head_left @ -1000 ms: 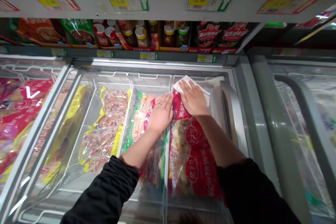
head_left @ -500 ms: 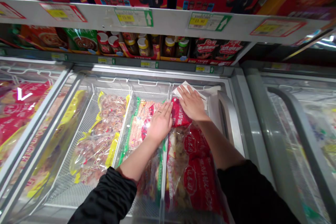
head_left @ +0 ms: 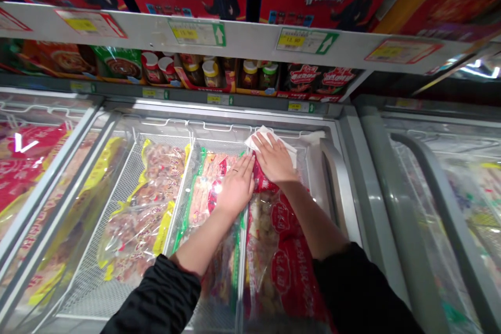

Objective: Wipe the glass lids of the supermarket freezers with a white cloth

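Note:
My right hand [head_left: 274,160] lies flat, fingers spread, pressing a white paper or cloth wipe [head_left: 290,152] against the glass lid [head_left: 230,124] of a chest freezer, near its far edge. Just left of it, my left hand [head_left: 237,183] rests palm down on the same glass, fingers stretched, with a thin ring on one. Beneath the glass, red bags of frozen food [head_left: 287,258] lie under my right hand and forearm. Green-edged bags [head_left: 203,193] are below my left hand. Part of the wipe is hidden by my right fingers.
Yellow-edged bags [head_left: 143,209] lie in a white wire basket [head_left: 88,292] at left. A dark curved handle [head_left: 332,177] runs along the lid's right side. Above the far edge hangs a shelf [head_left: 242,36] with price tags; jars [head_left: 211,73] stand below it. Another freezer [head_left: 430,182] adjoins at right.
My right hand and the wipe have slid left across the glass, closer to my left hand. My left hand has stayed nearly in place. The view has shifted slightly.

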Demonstrator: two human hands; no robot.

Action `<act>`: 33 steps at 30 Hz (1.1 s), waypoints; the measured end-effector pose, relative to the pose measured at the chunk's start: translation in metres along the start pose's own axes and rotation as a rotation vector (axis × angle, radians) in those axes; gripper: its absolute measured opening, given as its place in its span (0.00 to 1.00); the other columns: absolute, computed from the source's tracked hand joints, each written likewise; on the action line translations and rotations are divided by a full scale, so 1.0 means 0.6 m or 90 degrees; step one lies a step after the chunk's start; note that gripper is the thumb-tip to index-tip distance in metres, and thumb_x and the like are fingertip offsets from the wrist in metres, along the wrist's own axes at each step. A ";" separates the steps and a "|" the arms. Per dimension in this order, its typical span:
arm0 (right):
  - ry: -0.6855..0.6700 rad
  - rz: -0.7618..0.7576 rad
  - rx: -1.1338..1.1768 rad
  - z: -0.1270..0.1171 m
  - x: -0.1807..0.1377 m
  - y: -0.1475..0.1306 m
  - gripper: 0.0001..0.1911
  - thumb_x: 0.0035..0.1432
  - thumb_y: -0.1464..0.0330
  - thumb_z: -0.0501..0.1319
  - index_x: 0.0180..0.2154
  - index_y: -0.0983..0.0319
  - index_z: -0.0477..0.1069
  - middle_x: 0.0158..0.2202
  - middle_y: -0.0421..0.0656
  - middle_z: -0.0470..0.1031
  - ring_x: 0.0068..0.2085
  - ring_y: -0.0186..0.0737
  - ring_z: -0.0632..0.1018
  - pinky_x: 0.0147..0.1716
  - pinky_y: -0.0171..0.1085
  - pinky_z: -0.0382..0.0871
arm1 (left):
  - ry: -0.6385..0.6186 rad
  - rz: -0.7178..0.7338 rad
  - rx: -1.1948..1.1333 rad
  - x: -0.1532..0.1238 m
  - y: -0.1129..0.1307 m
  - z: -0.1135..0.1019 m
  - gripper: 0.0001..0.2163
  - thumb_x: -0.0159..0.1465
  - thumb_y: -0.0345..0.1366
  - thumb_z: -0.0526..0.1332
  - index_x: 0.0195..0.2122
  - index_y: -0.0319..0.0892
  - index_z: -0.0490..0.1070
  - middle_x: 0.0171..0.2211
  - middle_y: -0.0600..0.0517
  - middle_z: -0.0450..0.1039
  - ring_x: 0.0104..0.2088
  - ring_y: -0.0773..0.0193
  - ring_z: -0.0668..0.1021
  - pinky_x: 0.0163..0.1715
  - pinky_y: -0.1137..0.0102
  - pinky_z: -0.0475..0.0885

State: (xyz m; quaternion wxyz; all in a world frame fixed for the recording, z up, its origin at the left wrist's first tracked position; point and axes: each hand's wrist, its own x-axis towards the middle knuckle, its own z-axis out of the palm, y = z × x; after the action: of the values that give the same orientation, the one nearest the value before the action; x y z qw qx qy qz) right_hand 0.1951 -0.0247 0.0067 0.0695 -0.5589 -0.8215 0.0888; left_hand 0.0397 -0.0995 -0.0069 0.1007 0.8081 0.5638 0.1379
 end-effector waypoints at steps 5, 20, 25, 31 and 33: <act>0.018 0.047 0.031 -0.004 0.063 0.031 0.28 0.74 0.67 0.44 0.71 0.60 0.54 0.74 0.41 0.54 0.73 0.50 0.55 0.71 0.53 0.49 | 0.013 0.007 0.000 -0.001 -0.004 0.003 0.28 0.71 0.29 0.50 0.73 0.41 0.55 0.70 0.47 0.59 0.71 0.60 0.59 0.72 0.61 0.57; 0.012 0.009 0.002 0.006 0.063 0.021 0.28 0.72 0.65 0.45 0.71 0.54 0.55 0.73 0.34 0.54 0.73 0.44 0.55 0.72 0.50 0.50 | 0.080 -0.045 0.004 0.133 -0.045 -0.027 0.32 0.68 0.26 0.48 0.74 0.39 0.48 0.73 0.46 0.50 0.73 0.58 0.54 0.72 0.56 0.56; 0.062 0.113 0.015 0.004 0.038 0.055 0.29 0.73 0.67 0.43 0.72 0.63 0.54 0.74 0.42 0.54 0.73 0.50 0.55 0.71 0.52 0.50 | 0.042 -0.076 0.025 0.148 -0.051 0.001 0.27 0.71 0.28 0.47 0.70 0.27 0.56 0.72 0.38 0.54 0.72 0.53 0.57 0.72 0.57 0.56; 0.049 0.093 -0.007 0.007 0.020 0.031 0.29 0.73 0.66 0.44 0.72 0.60 0.54 0.74 0.40 0.53 0.73 0.49 0.54 0.72 0.52 0.46 | 0.063 -0.080 0.036 0.142 -0.049 0.009 0.26 0.70 0.29 0.49 0.70 0.29 0.58 0.71 0.40 0.56 0.71 0.54 0.60 0.71 0.58 0.58; 0.021 0.042 -0.003 0.000 0.044 0.034 0.29 0.73 0.66 0.44 0.72 0.59 0.53 0.74 0.39 0.53 0.74 0.47 0.54 0.72 0.51 0.45 | 0.063 -0.081 0.043 0.144 -0.050 0.008 0.26 0.70 0.29 0.49 0.70 0.30 0.58 0.71 0.40 0.57 0.71 0.54 0.60 0.71 0.58 0.58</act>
State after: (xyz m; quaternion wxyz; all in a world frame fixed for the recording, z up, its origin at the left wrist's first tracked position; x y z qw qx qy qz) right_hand 0.2042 0.0075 0.0027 0.0788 -0.5874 -0.8015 0.0797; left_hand 0.0430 -0.0082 -0.0117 0.0544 0.7658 0.6225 0.1519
